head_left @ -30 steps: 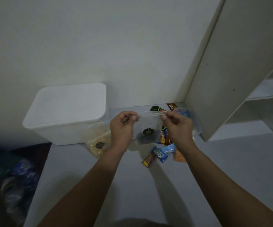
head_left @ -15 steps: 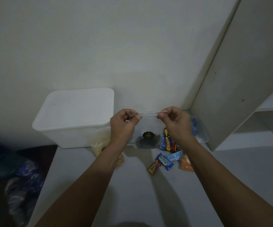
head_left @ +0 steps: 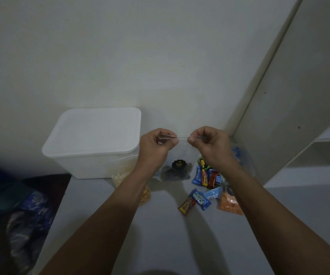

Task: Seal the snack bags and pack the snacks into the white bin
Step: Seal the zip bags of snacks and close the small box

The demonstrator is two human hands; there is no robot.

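A clear zip bag (head_left: pixel 177 165) with dark snacks and a black round label hangs above the grey table. My left hand (head_left: pixel 156 145) pinches the left end of its top strip; my right hand (head_left: pixel 209 143) pinches the strip just right of centre. The white bin (head_left: pixel 94 143) stands at the back left with its lid on. Loose wrapped candies (head_left: pixel 199 199) lie on the table below my right hand, beside an orange snack bag (head_left: pixel 229 205). A yellow snack bag (head_left: pixel 120 175) leans against the bin, partly hidden by my left forearm.
A white shelf unit (head_left: pixel 299 116) rises at the right, its side panel close behind the snacks. Another clear bag with blue items (head_left: pixel 241 157) lies by that panel. Dark bundles (head_left: pixel 27 225) sit on the floor off the table's left edge.
My right hand has slid left along the bag's top strip, so my two hands are closer together. The view has tilted up slightly.
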